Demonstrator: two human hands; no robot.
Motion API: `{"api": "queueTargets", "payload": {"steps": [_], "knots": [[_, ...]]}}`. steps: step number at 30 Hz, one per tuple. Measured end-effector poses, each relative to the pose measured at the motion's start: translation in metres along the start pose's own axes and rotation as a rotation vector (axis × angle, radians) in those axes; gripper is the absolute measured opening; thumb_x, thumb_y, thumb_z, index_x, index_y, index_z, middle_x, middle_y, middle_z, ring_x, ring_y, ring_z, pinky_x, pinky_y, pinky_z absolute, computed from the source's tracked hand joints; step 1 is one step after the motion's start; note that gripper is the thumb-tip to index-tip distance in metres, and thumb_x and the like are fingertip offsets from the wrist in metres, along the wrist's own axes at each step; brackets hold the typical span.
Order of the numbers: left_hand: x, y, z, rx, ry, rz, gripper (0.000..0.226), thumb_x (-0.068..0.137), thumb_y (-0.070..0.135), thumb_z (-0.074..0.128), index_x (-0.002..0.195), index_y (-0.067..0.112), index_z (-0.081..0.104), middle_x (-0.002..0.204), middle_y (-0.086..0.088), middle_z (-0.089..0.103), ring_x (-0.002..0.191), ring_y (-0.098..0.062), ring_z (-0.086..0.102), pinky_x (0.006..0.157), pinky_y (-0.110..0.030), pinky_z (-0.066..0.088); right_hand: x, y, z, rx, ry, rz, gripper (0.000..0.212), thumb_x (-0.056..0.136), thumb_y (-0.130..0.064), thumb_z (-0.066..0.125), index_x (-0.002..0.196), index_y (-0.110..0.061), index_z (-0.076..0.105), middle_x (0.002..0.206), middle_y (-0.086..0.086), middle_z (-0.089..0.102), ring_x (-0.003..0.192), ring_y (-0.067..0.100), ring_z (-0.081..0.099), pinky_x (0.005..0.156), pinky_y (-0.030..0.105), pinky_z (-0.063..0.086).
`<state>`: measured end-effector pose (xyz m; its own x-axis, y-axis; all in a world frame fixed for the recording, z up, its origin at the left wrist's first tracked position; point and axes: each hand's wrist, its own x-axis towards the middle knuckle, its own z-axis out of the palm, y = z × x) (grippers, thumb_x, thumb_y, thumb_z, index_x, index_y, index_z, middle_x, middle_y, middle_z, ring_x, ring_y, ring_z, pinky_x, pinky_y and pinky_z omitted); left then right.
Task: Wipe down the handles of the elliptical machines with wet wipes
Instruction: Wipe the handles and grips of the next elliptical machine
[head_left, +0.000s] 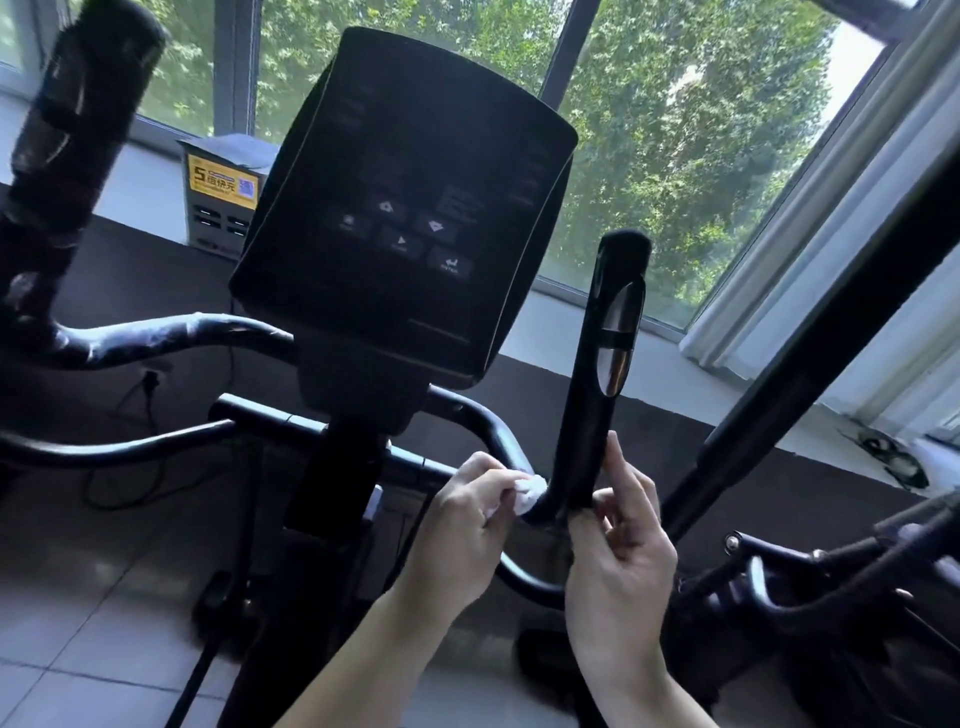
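My left hand (462, 525) pinches a wadded white wet wipe (530, 493), fingers curled, pressing it against the bend at the base of the upright black handle (597, 395). My right hand (623, 551) grips that handle's lower end, index finger straight along it, below the console (405, 208).
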<state>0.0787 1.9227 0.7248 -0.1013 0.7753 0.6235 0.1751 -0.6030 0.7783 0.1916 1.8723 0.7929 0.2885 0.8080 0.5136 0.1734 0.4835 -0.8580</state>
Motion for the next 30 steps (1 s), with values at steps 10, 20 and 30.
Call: {"api": "queueTargets", "payload": {"steps": [10, 20, 30], "knots": [[0.017, 0.009, -0.018, 0.077, 0.134, -0.145, 0.017, 0.103, 0.033, 0.059, 0.107, 0.03, 0.075, 0.094, 0.016, 0.066, 0.09, -0.001, 0.067, 0.075, -0.013, 0.051, 0.0, 0.002, -0.003, 0.01, -0.026, 0.006, 0.078, 0.085, 0.029, 0.054, 0.131, -0.032, 0.068, 0.104, -0.01, 0.063, 0.07, 0.007, 0.049, 0.064, 0.012, 0.044], [-0.027, 0.025, 0.005, -0.062, 0.13, -0.07, 0.012, 0.099, 0.025, 0.069, 0.094, 0.02, 0.078, 0.087, 0.005, 0.064, 0.075, -0.019, 0.063, 0.071, -0.024, 0.049, 0.013, 0.001, -0.02, 0.136, -0.162, 0.082, 0.081, 0.09, 0.028, 0.046, 0.12, -0.041, 0.076, 0.109, 0.001, 0.062, 0.07, 0.018, 0.053, 0.06, 0.029, 0.047], [-0.029, 0.046, 0.021, -0.107, 0.267, 0.1, 0.011, 0.09, -0.002, 0.074, 0.092, 0.008, 0.072, 0.092, 0.004, 0.067, 0.085, -0.016, 0.07, 0.073, -0.025, 0.054, 0.019, 0.001, -0.03, 0.089, -0.219, 0.073, 0.079, 0.089, 0.027, 0.047, 0.125, -0.038, 0.075, 0.104, -0.002, 0.061, 0.065, 0.014, 0.052, 0.061, 0.025, 0.05]]}}
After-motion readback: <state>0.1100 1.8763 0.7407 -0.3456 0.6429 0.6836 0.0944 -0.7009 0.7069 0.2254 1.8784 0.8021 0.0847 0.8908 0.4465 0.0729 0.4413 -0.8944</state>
